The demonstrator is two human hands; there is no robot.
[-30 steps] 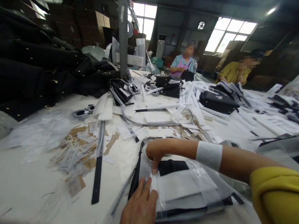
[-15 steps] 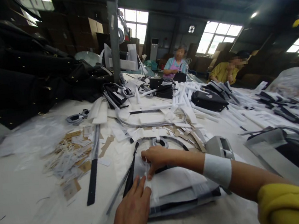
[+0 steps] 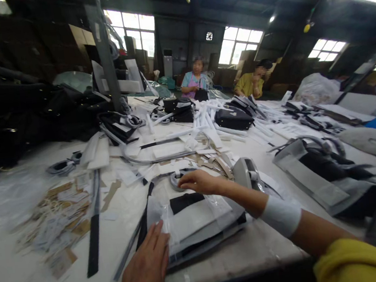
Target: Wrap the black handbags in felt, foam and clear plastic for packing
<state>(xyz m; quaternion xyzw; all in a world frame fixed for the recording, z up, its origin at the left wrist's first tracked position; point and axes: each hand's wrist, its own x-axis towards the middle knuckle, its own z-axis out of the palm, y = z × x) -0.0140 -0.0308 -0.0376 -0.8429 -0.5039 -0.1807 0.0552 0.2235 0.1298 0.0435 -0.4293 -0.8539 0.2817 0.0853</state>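
A black handbag (image 3: 186, 201) lies on the table before me, partly covered with translucent wrapping and a white sheet (image 3: 197, 221). My left hand (image 3: 145, 259) rests flat with fingers stretched out on the wrapping at the bag's left side. Above the bag's upper edge is my right hand (image 3: 199, 181), its fingers loosely bent and nothing visible in them. Its fingertips are at the right edge of a grey coiled strap (image 3: 174, 181); whether they touch it I cannot tell. Just right of that hand stands a grey tape dispenser (image 3: 245, 173).
Loose paper tags (image 3: 61, 219) and a black strap (image 3: 94, 242) lie to the left. Another partly wrapped bag (image 3: 317, 171) is on the right. White rolls, straps and a black bag (image 3: 235, 118) cover the far table, where two people sit. A metal post (image 3: 103, 55) rises behind.
My right hand has lifted from the wrapping beside my left hand and moved up to the coiled strap. My left hand stays on the bag. The view has turned right.
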